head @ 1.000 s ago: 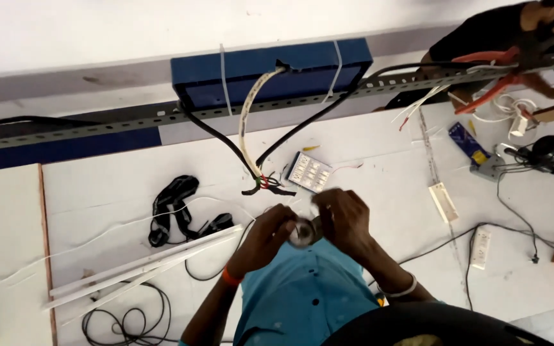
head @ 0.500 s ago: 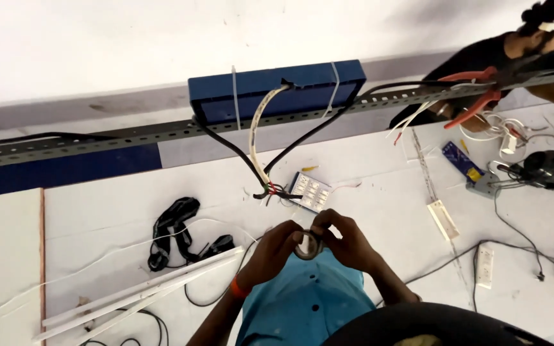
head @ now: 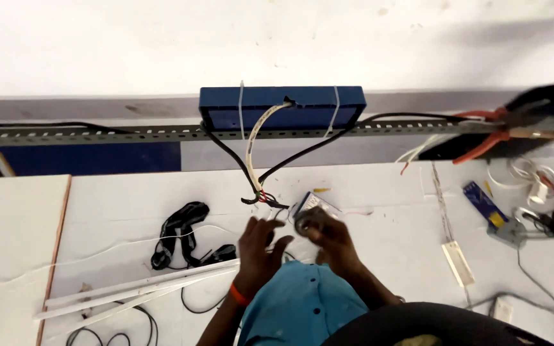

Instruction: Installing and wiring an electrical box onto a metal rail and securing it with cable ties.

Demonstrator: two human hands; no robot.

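- Here, my right hand (head: pixel 331 240) is closed around a small dark roll of tape (head: pixel 307 221), holding it up just above the white table (head: pixel 379 256), right in front of my chest.
- My left hand (head: pixel 258 247) sits just beside it with the fingers spread apart and gripping nothing; an orange band circles that wrist.
- Just beyond the roll lies a small white connector block (head: pixel 308 202), and next to it the stripped ends of a wire bundle (head: pixel 261 195) touch the table.
- Those black and white cables run up to a blue box (head: pixel 283 106) strapped to a perforated metal rail (head: pixel 97 134).
- To my left rest a coiled black cord (head: pixel 177 234) and some white plastic strips (head: pixel 136 291).
- Far off to the right, another person's hand works with red-handled pliers (head: pixel 488 131), well apart from me, with small parts scattered below.
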